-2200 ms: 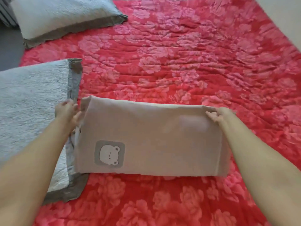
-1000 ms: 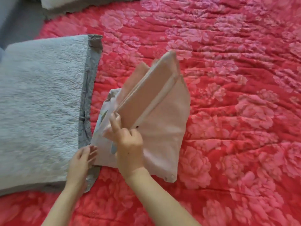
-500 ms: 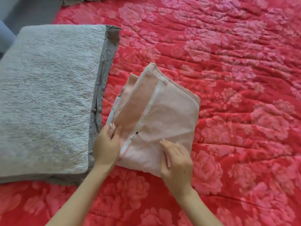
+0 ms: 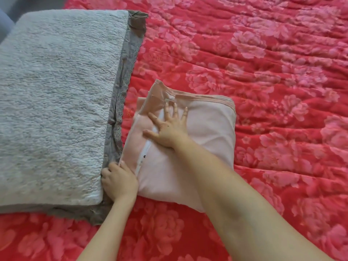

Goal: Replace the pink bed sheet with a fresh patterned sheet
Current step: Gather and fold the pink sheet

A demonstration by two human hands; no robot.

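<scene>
A folded pale pink cloth lies on the red bed cover with pink flowers, just right of a grey pillow. My right hand presses flat on top of the fold with its fingers spread. My left hand is at the cloth's lower left corner, fingers curled on its edge next to the pillow. A white strip with small dark dots runs down the cloth's left part.
A large grey fleecy pillow with a darker grey lace-trimmed border fills the left side. The red quilted cover stretches wide to the right and toward me. A bit of grey floor shows at the top left.
The cloth went from a wide fold to a compact square. My right hand moved from its near edge onto the top and spread flat; my left hand slid down to the lower left corner.
</scene>
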